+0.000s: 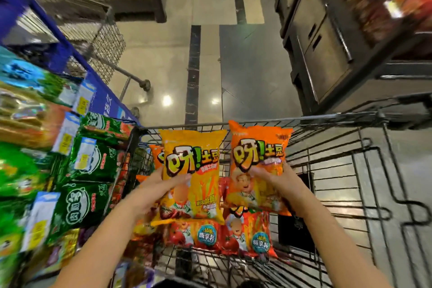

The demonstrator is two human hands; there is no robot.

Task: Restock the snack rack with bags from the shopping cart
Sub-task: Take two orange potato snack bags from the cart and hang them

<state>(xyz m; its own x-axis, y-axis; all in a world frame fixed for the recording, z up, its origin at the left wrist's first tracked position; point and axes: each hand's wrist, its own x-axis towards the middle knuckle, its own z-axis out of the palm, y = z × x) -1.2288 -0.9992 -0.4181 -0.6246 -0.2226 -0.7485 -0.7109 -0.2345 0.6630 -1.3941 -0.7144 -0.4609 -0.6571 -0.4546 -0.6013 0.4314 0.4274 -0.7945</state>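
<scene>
yellow bag [191,170]: yellow-orange, white lettering outlined in black, red label, fries and cartoon-chef print. orange bag [259,166]: deeper orange, same white-and-black lettering, chef print. red bags [177,234] in the cart: red and orange, tomato print, teal round badges. cart [304,119]: dark grey wire grid. green bags [98,161] on the rack: dark green foil, white oval logo, red side text. rack edge [102,91]: blue with white characters. price tags [83,98]: white and pale blue, yellow block below. floor [149,54]: glossy beige and grey, black stripe.
</scene>
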